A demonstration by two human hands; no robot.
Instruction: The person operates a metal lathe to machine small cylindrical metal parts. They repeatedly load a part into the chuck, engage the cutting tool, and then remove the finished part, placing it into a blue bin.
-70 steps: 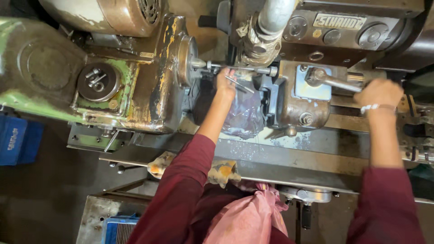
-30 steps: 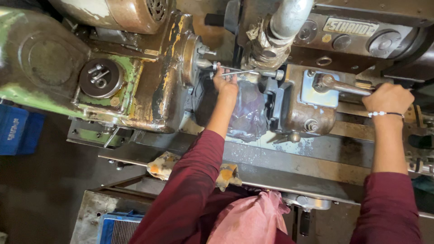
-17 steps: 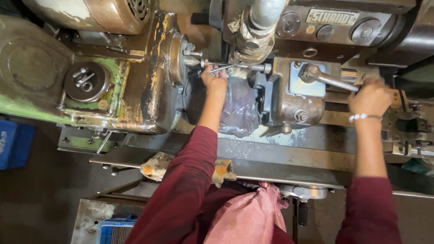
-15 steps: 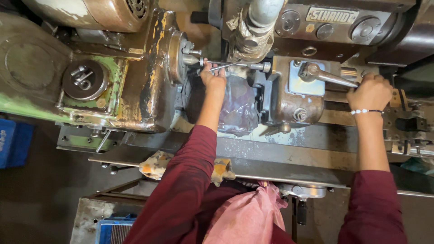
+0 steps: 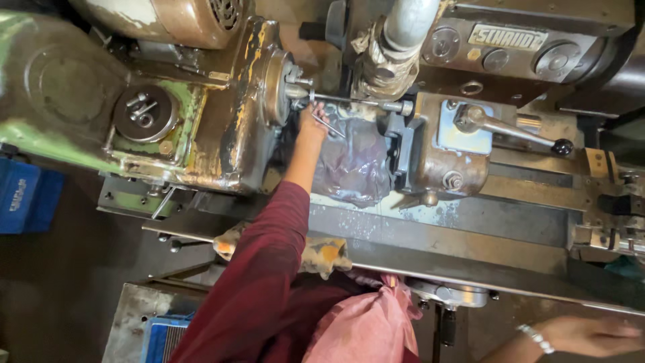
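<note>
Workshop floor, dark and oily, seen straight down over an old lathe-type machine (image 5: 222, 134) with worn green paint and rust on its head.

Left hand (image 5: 313, 124): reached up into the gap between the machine head and the carriage block. Fingers curled close around a thin metal rod (image 5: 329, 126), which angles down and to the right out of my grip. Hand sits just under the long horizontal steel bar (image 5: 349, 101) that runs from the spindle face (image 5: 277, 87) to the carriage; whether my knuckles touch that bar I cannot tell. My maroon sleeve (image 5: 269, 269) runs down from the wrist.

Crumpled clear plastic bag (image 5: 353, 165): just right of my left hand, lying against the carriage block (image 5: 440, 161).

Right hand (image 5: 591, 335): low at the bottom right edge, well apart from the machine's lever (image 5: 510, 128). Fingers stretched out fairly flat, nothing in them. Beaded bracelet (image 5: 534, 337) on the wrist.

Other: pink cloth (image 5: 366, 326) bunched at my waist. Stained rag (image 5: 322, 252) draped over the front rail (image 5: 470, 255). Blue crate (image 5: 23, 205) on the floor at left.
</note>
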